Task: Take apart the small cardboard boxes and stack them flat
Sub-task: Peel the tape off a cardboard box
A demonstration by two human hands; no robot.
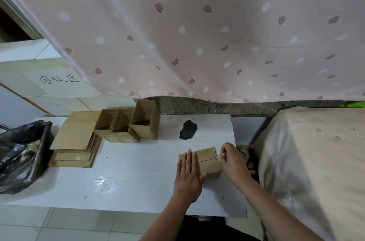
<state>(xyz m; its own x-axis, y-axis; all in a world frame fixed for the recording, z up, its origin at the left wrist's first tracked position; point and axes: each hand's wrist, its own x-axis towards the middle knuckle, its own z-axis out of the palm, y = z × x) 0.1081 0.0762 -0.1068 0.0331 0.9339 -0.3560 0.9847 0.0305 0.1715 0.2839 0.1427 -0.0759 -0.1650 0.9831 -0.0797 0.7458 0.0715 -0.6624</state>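
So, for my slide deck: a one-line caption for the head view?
Left hand steadies a small cardboard box while right hand picks at its tape.

You have one closed cardboard box (205, 161) under your two hands, the left hand (188, 173) and the right hand (233, 159), and three open boxes standing in a row at the back of the tabletop (122, 177): a first (103, 124), a second (123, 126) and a third (146, 120). Beside them you have one stack of flattened boxes (76, 142), too tightly layered for you to count its sheets, plus one black plastic bag (21, 152), one dark patch (188, 129) and one patterned curtain (197, 33)
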